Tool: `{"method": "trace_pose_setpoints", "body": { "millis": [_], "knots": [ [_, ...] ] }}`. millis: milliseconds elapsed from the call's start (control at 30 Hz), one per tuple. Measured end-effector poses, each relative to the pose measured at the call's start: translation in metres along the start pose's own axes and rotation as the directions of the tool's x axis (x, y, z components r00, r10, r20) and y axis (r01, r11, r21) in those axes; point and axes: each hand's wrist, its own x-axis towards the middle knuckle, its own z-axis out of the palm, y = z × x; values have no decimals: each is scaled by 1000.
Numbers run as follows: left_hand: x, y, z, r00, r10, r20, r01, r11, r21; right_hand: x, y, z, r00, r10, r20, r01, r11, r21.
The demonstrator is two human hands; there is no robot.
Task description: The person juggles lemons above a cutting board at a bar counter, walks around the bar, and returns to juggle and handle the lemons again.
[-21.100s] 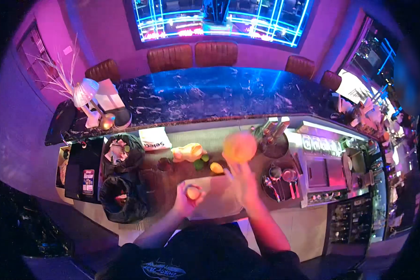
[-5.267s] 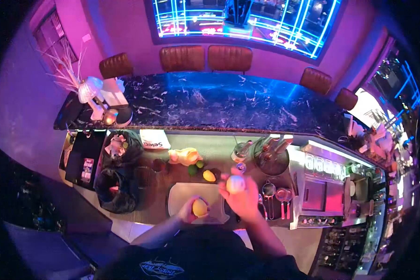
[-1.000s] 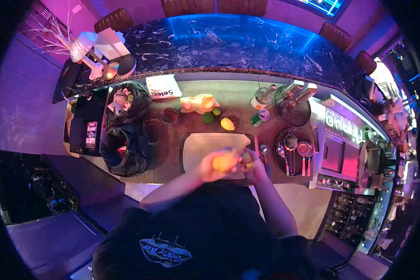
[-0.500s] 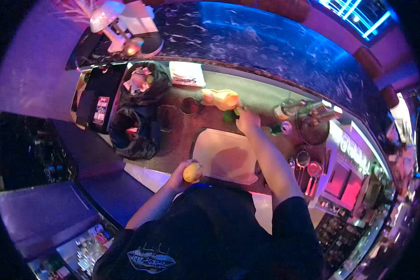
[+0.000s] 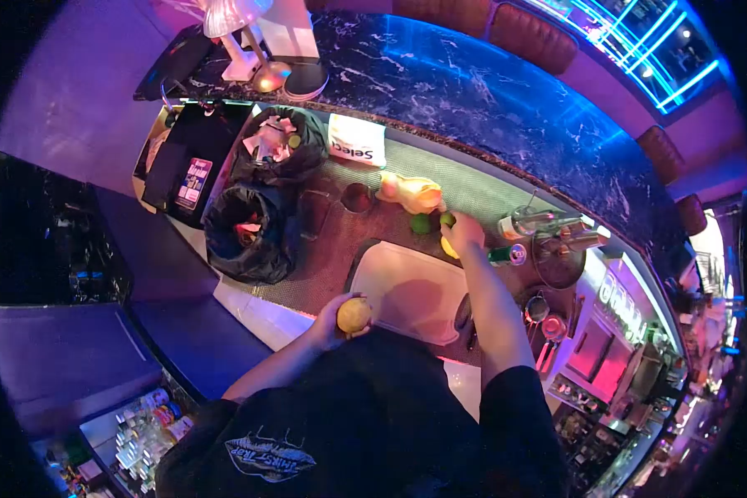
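Across matting [image 5: 465, 184] beyond the board [image 5: 390, 286], a lime [image 5: 447, 219] is being touched by the right hand [image 5: 466, 233], grip unclear, while a fruit [image 5: 354, 315] is being clasped by the left hand [image 5: 330, 323].

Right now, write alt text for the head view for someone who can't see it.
The left hand holds a round yellow fruit; the right hand reaches past a pale rectangular cutting board to small green fruits. Nearby are black plastic bags and a dark, white-veined marble counter.
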Motion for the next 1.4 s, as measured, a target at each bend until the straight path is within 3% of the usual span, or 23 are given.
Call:
{"method": "trace_pose_setpoints", "body": {
  "millis": [67, 167, 200, 233, 267, 333, 433, 500, 600, 667, 833, 867, 933, 967, 1033, 1133, 1167, 1233, 1267, 1300, 1333, 1367, 1400],
  "knots": [
    [-1, 12, 13, 1000, -1, -13, 1, 999, -32, -11, 12, 2, 999, 0, -41, 3, 997, 73],
    [-1, 25, 17, 999, 11, 38, -9, 999, -50, -46, 11, -21, 987, 120, 108, -159, 846, 509],
    [-1, 29, 16, 994, 32, 104, -29, 999, -32, -72, -8, -58, 953, 140, 269, -303, 506, 807],
    [0, 31, 16, 994, 20, 111, -17, 1000, -25, -95, -30, -96, 908, 82, 410, -415, 56, 908],
    [1, 32, 17, 996, 22, 82, -21, 1000, -16, -114, -54, -130, 909, 98, 404, -410, 52, 910],
    [4, 35, 14, 994, -47, 95, 46, 999, 15, -149, -95, -175, 967, -120, 226, -255, -538, 804],
    [7, 29, 10, 996, -86, -5, 86, 990, 110, -177, -96, -143, 977, -149, 150, -206, -522, 828],
    [8, 28, 7, 988, -126, 94, 112, 983, 144, -195, -89, -119, 965, -176, 194, -260, -561, 786],
    [15, 16, 6, 992, -117, 54, 110, 988, 105, -232, -94, -94, 930, -172, 324, -349, -686, 638],
    [13, 13, 3, 989, -126, 73, 116, 985, 128, -256, -92, -77, 861, -118, 495, -406, -747, 527],
    [6, 19, -3, 984, -164, 74, 141, 957, 254, -287, -76, -18, 867, -12, 498, -356, -715, 601],
    [17, 19, -20, 981, -176, 79, 150, 953, 263, -287, -76, -9, 866, 115, 487, -268, -715, 645],
    [57, 13, -65, 976, 6, 218, -150, 744, 651, -287, -75, -11, 852, 267, 451, -150, -700, 698],
    [62, 7, -67, 971, -14, 237, -150, 737, 659, -280, -73, -22, 830, 336, 446, -79, -720, 689],
    [73, -2, -64, 930, 305, 207, -320, 391, 863, -259, -86, -76, 805, 420, 420, 20, -726, 688],
    [95, -1, -61, 972, 84, 222, -235, 449, 862, -262, -154, -222, 913, 377, 156, 194, -738, 646],
    [100, -7, -49, 964, 81, 253, -262, 441, 858, -270, -166, -249, 971, 199, -134, 229, -600, 767],
    [106, -15, -25, 703, 515, 490, -396, -289, 871, -273, -173, -257, 915, -49, -400, 342, -429, 836],
    [124, -13, -31, 655, 384, 650, -579, -297, 759, -275, -169, -233, 962, 112, -249, 273, -373, 887],
    [111, -1, 16, 693, 184, 697, -715, 55, 697, -278, -158, -206, 974, 217, -61, 144, -388, 910],
    [68, 7, 73, 653, 35, 757, -690, 440, 575, -280, -148, -180, 941, 312, 129, 21, -436, 900],
    [22, 14, 131, 594, -114, 796, -468, 756, 458, -287, -130, -144, 882, 314, 353, -139, -541, 829],
    [-32, 16, 178, 507, -170, 845, -142, 951, 276, -302, -115, -110, 912, 278, 300, -156, -442, 883]
  ]
}}
